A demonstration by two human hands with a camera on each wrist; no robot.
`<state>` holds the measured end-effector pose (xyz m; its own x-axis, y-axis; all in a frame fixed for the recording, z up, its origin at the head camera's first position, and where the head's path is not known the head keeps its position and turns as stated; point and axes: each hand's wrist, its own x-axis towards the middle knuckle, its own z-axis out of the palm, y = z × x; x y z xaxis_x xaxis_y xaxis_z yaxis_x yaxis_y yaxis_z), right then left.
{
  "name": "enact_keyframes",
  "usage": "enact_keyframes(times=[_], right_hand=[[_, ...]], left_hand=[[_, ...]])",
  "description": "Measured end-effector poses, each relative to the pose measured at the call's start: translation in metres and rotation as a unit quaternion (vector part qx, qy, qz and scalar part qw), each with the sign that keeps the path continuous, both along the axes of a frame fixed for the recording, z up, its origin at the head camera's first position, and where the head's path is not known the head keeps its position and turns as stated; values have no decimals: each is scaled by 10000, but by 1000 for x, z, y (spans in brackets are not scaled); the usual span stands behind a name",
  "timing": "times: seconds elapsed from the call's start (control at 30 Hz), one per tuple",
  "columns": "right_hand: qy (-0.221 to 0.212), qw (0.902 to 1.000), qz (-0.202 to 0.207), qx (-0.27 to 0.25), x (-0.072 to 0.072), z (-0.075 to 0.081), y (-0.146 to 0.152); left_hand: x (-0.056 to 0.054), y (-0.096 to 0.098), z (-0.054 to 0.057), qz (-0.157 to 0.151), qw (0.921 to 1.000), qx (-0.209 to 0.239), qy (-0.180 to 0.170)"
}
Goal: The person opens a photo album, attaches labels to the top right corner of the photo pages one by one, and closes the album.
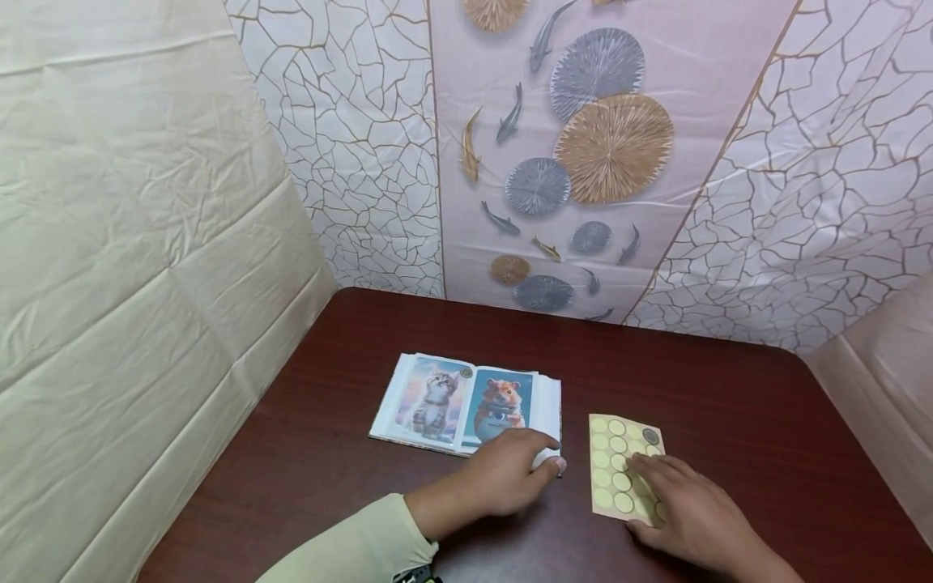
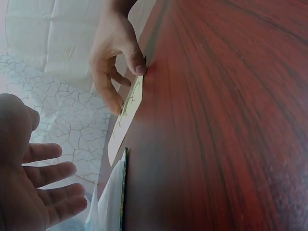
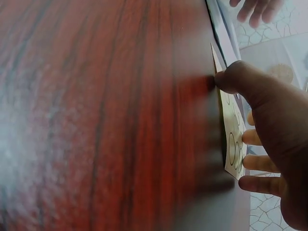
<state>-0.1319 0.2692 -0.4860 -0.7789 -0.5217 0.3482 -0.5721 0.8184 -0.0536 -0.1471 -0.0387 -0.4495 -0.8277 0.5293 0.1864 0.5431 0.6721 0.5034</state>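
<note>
An open photo album [image 1: 466, 409] lies on the table, a kitten picture [image 1: 435, 401] on its left page and a hamster picture [image 1: 501, 405] on its right. A small dark round sticker [image 1: 466, 372] sits at the kitten picture's top right corner. My left hand [image 1: 506, 478] is over the album's lower right corner, its fingers loosely extended and holding nothing in the left wrist view. To the right lies a sheet of pale yellow round stickers [image 1: 619, 465]. My right hand [image 1: 688, 506] touches this sheet, fingertips spread on its face and thumb [image 3: 228, 79] at its near edge.
The dark red wooden table [image 1: 291, 494] extends around both things. Behind it hangs a patterned cloth [image 1: 539, 202] with fish and round shapes; a cream cloth [image 1: 146, 243] covers the left side. A dark watch [image 1: 417, 575] shows below the left sleeve.
</note>
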Motion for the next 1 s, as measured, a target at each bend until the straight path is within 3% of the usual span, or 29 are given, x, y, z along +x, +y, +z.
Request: enact_keyframes(times=[0.73,0.83,1.0], right_hand=[[74,9999,16,-129,-3,-6,-3],[110,9999,-8,-110,-3,-7,-2],[355,9992,131,-144,-5,-9,-1]], left_hand=[[-1,24,-1,-322,9984,176,-438],[-2,31,-1,-295,9973,249,-625],[-6,44,-2,-23,9894,531,-1348]])
